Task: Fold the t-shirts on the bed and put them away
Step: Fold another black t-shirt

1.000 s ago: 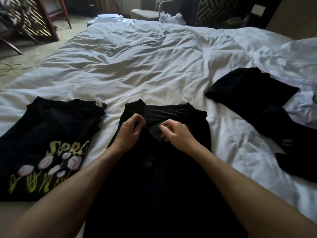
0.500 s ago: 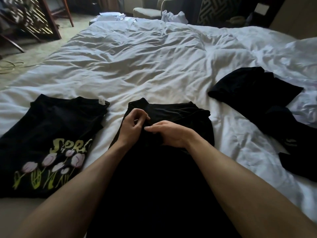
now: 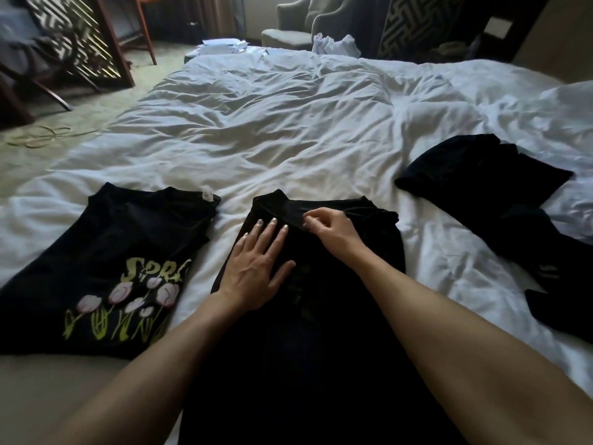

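A plain black t-shirt (image 3: 308,342) lies lengthwise on the white bed (image 3: 288,130) right in front of me, sides folded in, collar at the far end. My left hand (image 3: 256,268) presses flat on its upper left part, fingers spread and straight. My right hand (image 3: 330,229) pinches the fabric just below the collar with curled fingers. To the left lies a folded black t-shirt with a pink tulip print (image 3: 106,271). On the right side of the bed sit more black garments (image 3: 481,184), loosely heaped.
The crumpled white duvet stretches away toward an armchair (image 3: 298,30) and white cloths (image 3: 337,44) beyond the far end. A lattice screen (image 3: 80,36) and chair legs stand on the carpet at the far left. A cable (image 3: 38,136) lies on the floor.
My left hand has let go of the fabric near the collar and now lies flat on the shirt. My right hand moved up to the collar area and pinches there.
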